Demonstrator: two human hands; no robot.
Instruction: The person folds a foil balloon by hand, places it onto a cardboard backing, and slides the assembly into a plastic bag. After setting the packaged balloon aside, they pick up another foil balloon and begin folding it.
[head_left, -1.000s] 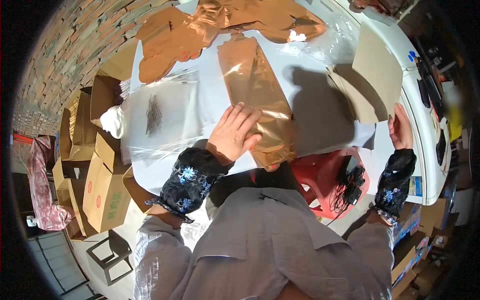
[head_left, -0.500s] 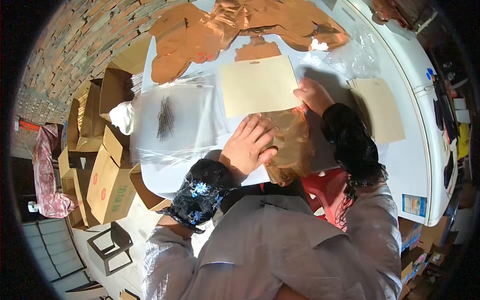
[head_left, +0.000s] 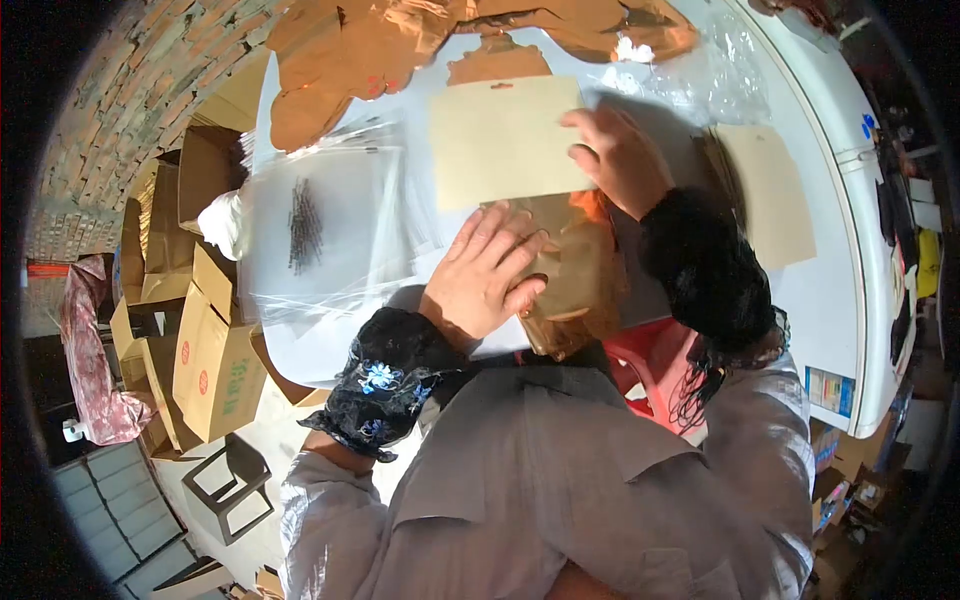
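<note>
A cream card (head_left: 505,140) with a hang slot lies on the white table in front of me. Below it is a folded copper-coloured foil piece (head_left: 580,260), partly covered by the card's lower edge. My left hand (head_left: 485,265) rests flat, its fingertips at that lower edge and its thumb over the foil. Over the card's right edge, my right hand (head_left: 625,160) is open with fingers spread, slightly blurred.
Left on the table (head_left: 300,355) lie transparent plastic sleeves (head_left: 355,230) and a bundle of thin dark sticks (head_left: 305,225). Large copper foil shapes (head_left: 350,60) spread along the back. At right stands a stack of cream cards (head_left: 770,195). Cardboard boxes (head_left: 220,360) sit at left.
My right hand has loosened from the card's right edge, its fingers now spread above it. My left hand keeps its place at the card's lower edge. The whole view has shifted slightly.
</note>
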